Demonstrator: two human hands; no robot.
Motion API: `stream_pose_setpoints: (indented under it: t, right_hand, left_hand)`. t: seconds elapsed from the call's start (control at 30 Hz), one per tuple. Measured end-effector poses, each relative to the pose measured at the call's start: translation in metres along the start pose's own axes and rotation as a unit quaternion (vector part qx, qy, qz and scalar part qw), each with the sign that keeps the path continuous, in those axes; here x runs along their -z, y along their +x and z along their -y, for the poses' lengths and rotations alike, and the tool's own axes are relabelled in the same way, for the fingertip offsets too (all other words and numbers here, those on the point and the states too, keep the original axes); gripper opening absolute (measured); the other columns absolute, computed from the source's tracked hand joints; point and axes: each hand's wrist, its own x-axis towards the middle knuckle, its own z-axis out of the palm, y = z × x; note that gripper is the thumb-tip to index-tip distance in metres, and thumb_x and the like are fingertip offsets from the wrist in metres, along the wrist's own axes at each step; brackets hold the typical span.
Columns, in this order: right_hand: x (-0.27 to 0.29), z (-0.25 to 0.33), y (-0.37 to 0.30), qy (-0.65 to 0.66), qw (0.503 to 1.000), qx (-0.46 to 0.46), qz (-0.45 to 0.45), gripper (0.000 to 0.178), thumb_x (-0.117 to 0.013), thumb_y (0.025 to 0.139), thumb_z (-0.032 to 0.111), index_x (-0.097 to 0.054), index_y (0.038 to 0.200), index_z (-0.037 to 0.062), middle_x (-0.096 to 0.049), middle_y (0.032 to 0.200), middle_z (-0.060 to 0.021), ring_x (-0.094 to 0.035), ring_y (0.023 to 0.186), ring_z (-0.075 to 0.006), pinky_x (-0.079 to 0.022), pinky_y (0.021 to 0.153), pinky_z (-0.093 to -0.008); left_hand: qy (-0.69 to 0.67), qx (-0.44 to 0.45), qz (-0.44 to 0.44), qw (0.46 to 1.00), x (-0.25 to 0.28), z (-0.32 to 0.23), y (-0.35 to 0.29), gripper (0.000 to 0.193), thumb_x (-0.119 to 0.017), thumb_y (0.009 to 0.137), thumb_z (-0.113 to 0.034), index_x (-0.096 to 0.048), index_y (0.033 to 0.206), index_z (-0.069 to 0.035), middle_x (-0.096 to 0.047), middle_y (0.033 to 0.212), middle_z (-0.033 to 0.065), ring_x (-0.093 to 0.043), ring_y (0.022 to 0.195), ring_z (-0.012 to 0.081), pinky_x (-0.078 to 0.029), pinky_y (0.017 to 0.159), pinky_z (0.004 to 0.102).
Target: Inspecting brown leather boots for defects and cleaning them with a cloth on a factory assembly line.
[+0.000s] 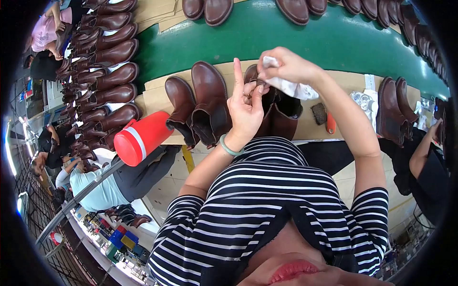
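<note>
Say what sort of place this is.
Likely a footwear factory or workshop: stacked rows of matching brown boots, more boots along a green surface, and a white cloth in the right hand above a boot pair.

I count one cloth (292, 88), one jug (151, 133), seemingly dozens of boots (209, 93).

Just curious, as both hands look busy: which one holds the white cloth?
The right hand: the white cloth hangs from its grip. The left hand, its index finger raised, shows no cloth.
</note>
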Motion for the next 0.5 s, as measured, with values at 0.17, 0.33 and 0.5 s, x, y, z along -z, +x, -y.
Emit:
stream_pose_setpoints:
  t: [0.17, 0.33, 0.5]
  right_hand:
    - [-0.005, 0.013, 0.002, 0.064, 0.998, 0.000, -0.008, 0.015, -0.067, 0.076, 0.010, -0.066, 0.084, -0.0022, -0.067, 0.077, -0.0092, -0.061, 0.071, -0.0140, -0.049, 0.068, -0.0291]
    - [0.000, 0.001, 0.005, 0.005, 0.996, -0.069, -0.048, 0.011, -0.064, 0.079, 0.007, -0.062, 0.086, -0.0014, -0.065, 0.080, -0.0082, -0.061, 0.077, -0.0149, -0.049, 0.073, -0.0292]
    - [0.005, -0.008, 0.004, -0.267, 0.953, 0.053, -0.133, 0.020, -0.066, 0.076, 0.014, -0.063, 0.089, -0.0005, -0.064, 0.078, -0.0101, -0.061, 0.076, -0.0181, -0.048, 0.071, -0.0313]
  left_hand:
    - [0.002, -0.011, -0.011, 1.000, 0.002, 0.004, 0.004, 0.075, -0.048, 0.093, 0.008, -0.002, 0.151, -0.007, -0.067, 0.097, 0.0146, -0.064, 0.091, 0.0147, -0.053, 0.083, 0.0264]
    - [-0.046, -0.012, -0.023, 0.999, 0.001, 0.000, 0.004, 0.077, -0.047, 0.092, 0.009, -0.001, 0.151, -0.007, -0.066, 0.095, 0.0132, -0.064, 0.089, 0.0149, -0.054, 0.084, 0.0274]
    - [-0.083, 0.003, -0.016, 0.996, -0.001, 0.010, 0.013, 0.079, -0.049, 0.093, 0.008, 0.000, 0.152, -0.012, -0.066, 0.095, 0.0161, -0.067, 0.086, 0.0219, -0.057, 0.081, 0.0335]
